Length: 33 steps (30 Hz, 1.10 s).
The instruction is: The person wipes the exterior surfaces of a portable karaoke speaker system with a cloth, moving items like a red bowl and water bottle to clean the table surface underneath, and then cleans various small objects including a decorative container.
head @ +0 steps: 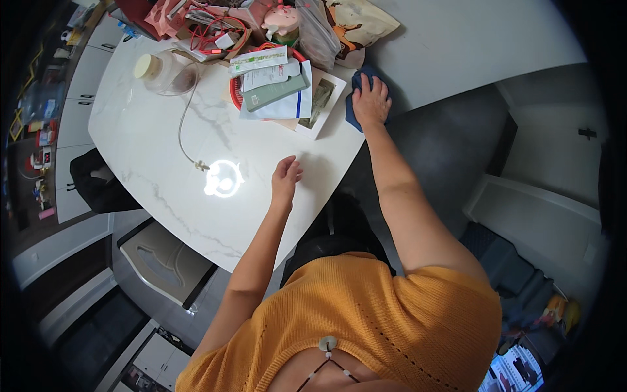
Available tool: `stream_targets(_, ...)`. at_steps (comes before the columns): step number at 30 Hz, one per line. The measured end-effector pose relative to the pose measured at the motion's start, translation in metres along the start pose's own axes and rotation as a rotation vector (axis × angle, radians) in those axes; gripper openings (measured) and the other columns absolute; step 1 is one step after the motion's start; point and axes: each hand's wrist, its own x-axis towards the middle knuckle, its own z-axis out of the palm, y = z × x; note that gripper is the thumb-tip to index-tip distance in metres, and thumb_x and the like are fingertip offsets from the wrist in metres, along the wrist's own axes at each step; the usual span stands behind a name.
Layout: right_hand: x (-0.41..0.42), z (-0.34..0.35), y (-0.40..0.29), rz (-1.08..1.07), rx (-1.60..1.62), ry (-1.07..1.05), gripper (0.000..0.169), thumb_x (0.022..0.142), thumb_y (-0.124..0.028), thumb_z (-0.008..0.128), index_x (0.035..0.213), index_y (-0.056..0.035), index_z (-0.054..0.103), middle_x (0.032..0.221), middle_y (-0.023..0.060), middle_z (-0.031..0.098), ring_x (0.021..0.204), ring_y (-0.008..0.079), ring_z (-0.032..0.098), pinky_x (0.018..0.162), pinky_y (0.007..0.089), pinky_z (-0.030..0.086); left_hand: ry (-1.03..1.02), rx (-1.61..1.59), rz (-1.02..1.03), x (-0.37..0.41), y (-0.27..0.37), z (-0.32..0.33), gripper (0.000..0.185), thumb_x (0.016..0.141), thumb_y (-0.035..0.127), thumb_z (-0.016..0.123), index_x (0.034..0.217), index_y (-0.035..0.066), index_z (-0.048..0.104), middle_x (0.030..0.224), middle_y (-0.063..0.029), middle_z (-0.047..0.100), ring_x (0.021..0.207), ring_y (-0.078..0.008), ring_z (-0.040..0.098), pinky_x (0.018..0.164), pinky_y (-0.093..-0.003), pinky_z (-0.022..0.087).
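My right hand lies on a folded dark blue cloth, pressing it against the white marble-patterned table close to its edge. The fingers are spread over the cloth and hide part of it. My left hand is over the tabletop with its fingers loosely bent and nothing in them. Ahead of that hand is a red basket, largely covered by a flat grey-green box and white packets. An open white box sits between the basket and the cloth.
Left of my left hand is a glossy ring-shaped light reflection. A clear jar with a cream lid stands farther off, near a thin cord. Red cable, bags and a pink figurine crowd the back. A chair is at the left.
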Motion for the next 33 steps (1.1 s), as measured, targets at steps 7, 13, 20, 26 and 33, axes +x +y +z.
stream_targets(7,0.022,-0.005,0.005,0.127,0.064,-0.156,0.037,0.091,-0.036,0.055,0.125,-0.0231,0.053,0.117,0.0069,0.055,0.112,0.0296,0.051,0.085,0.0498,0.046,-0.024,-0.147,-0.231,0.044,0.038,0.044,0.069,0.09,0.035,0.063,0.137,-0.004,0.032,0.118,-0.0176,0.053,0.098,-0.0274,0.061,0.084,-0.0383,0.052)
stream_targets(13,0.029,-0.008,0.012,0.084,0.101,-0.181,0.031,0.094,-0.035,0.051,0.12,-0.0177,0.057,0.109,0.0099,0.059,0.103,0.0319,0.056,0.08,0.0474,0.051,0.124,-0.313,-0.371,0.086,0.018,0.059,0.073,0.085,0.036,0.069,0.131,-0.006,0.029,0.114,-0.021,0.045,0.087,-0.0347,0.063,0.073,-0.0458,0.058)
stream_targets(20,0.028,-0.001,0.02,-0.001,0.178,-0.128,0.03,0.092,-0.031,0.057,0.12,-0.0197,0.056,0.111,0.0066,0.058,0.104,0.0295,0.056,0.08,0.0444,0.051,0.339,-0.561,-0.309,0.108,0.007,0.078,0.044,0.095,0.022,0.053,0.132,0.003,0.04,0.126,-0.0161,0.043,0.106,-0.0383,0.053,0.083,-0.0514,0.056)
stream_targets(26,0.03,0.015,0.036,-0.17,0.3,-0.044,0.036,0.092,-0.026,0.059,0.126,-0.0162,0.053,0.124,0.0072,0.055,0.114,0.0306,0.053,0.091,0.0422,0.048,0.369,-0.579,-0.22,0.078,0.019,0.062,0.04,0.091,0.013,0.055,0.126,-0.003,0.045,0.125,-0.0178,0.048,0.108,-0.0349,0.056,0.079,-0.0483,0.059)
stream_targets(33,0.056,-0.009,0.06,-0.396,0.159,-0.319,0.037,0.095,-0.029,0.053,0.129,-0.0151,0.049,0.122,0.0107,0.058,0.095,0.0343,0.064,0.077,0.0447,0.054,0.464,-0.375,-0.2,0.007,-0.03,0.003,0.038,0.09,0.018,0.057,0.116,-0.008,0.051,0.114,-0.0215,0.057,0.093,-0.0345,0.065,0.071,-0.0418,0.062)
